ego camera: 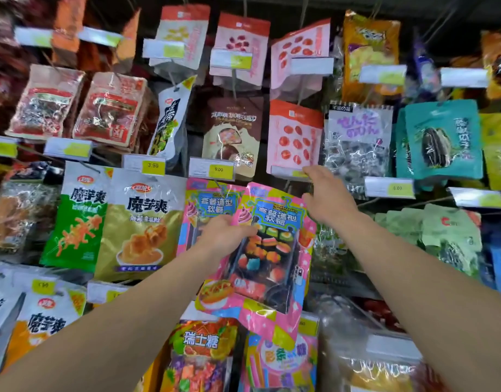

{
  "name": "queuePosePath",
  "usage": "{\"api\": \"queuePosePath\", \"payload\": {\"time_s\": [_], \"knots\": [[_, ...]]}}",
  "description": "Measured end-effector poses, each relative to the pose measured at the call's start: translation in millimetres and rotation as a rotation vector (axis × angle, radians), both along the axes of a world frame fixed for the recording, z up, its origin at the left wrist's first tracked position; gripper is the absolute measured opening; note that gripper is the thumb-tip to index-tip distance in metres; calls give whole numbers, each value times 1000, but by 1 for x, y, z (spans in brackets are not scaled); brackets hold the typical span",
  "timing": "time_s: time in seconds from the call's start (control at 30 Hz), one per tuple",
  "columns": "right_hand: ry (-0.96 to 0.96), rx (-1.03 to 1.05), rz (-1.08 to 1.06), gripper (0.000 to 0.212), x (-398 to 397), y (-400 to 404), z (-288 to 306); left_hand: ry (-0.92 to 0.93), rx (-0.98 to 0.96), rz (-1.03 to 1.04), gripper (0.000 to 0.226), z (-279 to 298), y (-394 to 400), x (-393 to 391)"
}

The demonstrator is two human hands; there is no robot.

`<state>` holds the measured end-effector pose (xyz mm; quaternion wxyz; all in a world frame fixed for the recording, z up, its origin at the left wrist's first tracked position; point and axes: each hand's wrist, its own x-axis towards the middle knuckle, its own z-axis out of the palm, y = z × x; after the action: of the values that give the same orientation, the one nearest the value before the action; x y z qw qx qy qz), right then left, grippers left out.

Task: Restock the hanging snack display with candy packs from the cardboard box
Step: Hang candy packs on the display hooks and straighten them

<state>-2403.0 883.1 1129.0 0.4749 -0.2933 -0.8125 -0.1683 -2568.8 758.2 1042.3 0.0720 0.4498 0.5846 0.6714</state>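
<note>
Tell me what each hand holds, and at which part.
The left hand grips the pink candy pack at its left edge. The right hand is open near the pack's top and holds nothing.

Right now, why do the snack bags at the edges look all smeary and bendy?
Head view: the wide lens bends and blurs the edges; the pink sushi-print candy pack in the left hand is sharper; glare streaks the clear silver-wrapped candy bag.

Peg behind the pink candy pack point(272, 244) hidden; upper-left packets point(42, 106) blurred.
</note>
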Motion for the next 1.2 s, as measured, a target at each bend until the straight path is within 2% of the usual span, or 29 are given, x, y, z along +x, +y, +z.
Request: {"api": "queuePosePath", "payload": {"time_s": [0.13, 0.23, 0.3, 0.37, 0.43, 0.5, 0.6, 0.77, 0.9, 1.03, 1.13, 1.2], "knots": [[134, 31, 69, 34, -1, 4, 15, -1, 10, -35, 32, 8, 8, 5], [205, 17, 103, 26, 1, 6, 23, -5, 2, -33, 35, 16, 16, 8], [226, 9, 122, 24, 4, 7, 25, 1, -12, -22, 23, 22, 21, 11], [219, 15, 133, 23, 5, 10, 25, -2, -12, -21, 23, 26, 25, 13], [212, 28, 134, 23, 5, 11, 25, -23, -17, -15, 25, 30, 27, 15], [215, 38, 124, 24, 5, 12, 25, -39, -42, -22, 43, 34, 31, 16], [214, 57, 121, 26, 4, 10, 22, -63, -72, -19, 54, 35, 33, 17], [212, 57, 149, 28, 7, 10, 21, -110, -70, -57, 32, 42, 37, 18], [195, 40, 139, 29, 10, 5, 19, -105, -80, -47, 50, 40, 35, 19], [157, 57, 105, 32, 14, -3, 8, -108, -95, -77, 41, 33, 40, 12], [146, 53, 113, 43, 19, -8, -10, -105, -42, -80, 33, 24, 42, 13], [157, 3, 122, 50, 22, -8, -26, -116, -29, -85, 45, 18, 42, 15]]}}
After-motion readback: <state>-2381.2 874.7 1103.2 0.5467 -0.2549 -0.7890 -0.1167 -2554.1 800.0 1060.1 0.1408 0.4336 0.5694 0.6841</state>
